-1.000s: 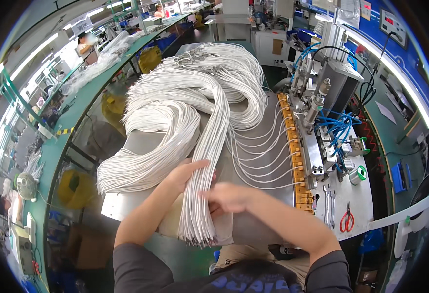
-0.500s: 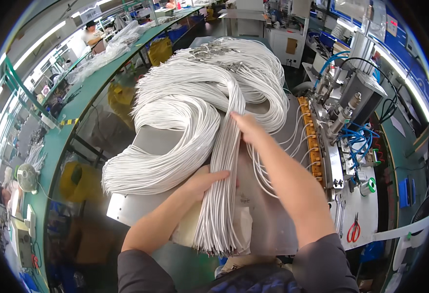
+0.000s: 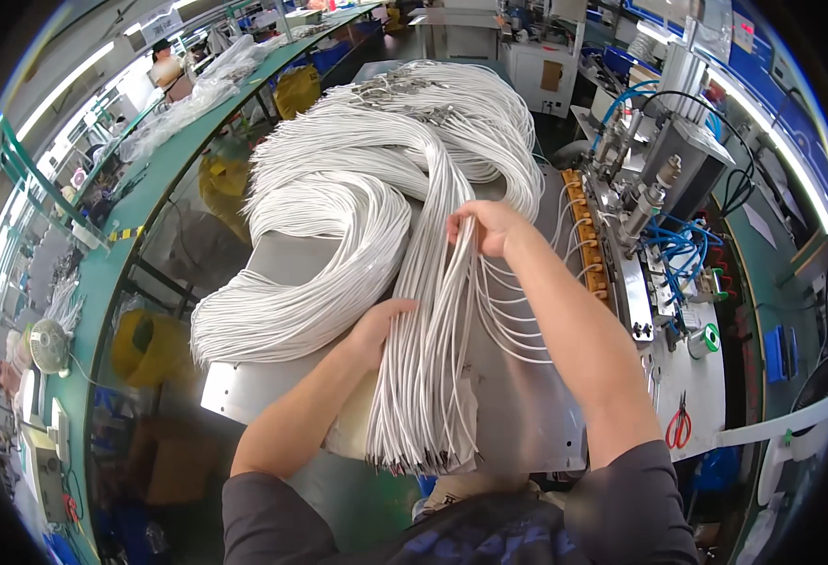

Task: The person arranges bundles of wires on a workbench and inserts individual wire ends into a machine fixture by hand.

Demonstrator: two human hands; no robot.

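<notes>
A long bundle of white cables point(image 3: 423, 348) runs toward me over the metal table, its dark-tipped ends fanned out at the near edge. My left hand point(image 3: 376, 330) lies against the bundle's left side, thumb on top and the other fingers hidden beneath the cables. Farther up, my right hand point(image 3: 491, 226) is closed on several strands along the bundle's right side, its fingertips curled around them. To the left rests a thick curved coil of white cables point(image 3: 282, 315). More white cables point(image 3: 470, 94) are heaped at the far end, with metallic ends on top.
On the right stands a machine with cylinders point(image 3: 654, 198), blue hoses and an orange-brown strip point(image 3: 584, 235) holding cable ends. Red-handled scissors point(image 3: 680, 428) and a green-ended spool point(image 3: 704, 341) lie near it. A green bench point(image 3: 164, 184) runs along the left; a person works farther back.
My right hand has shifted from gripping across the bundle to holding strands at its right side. The bundle's near end has spread wider. My left thumb has drawn back toward the left edge.
</notes>
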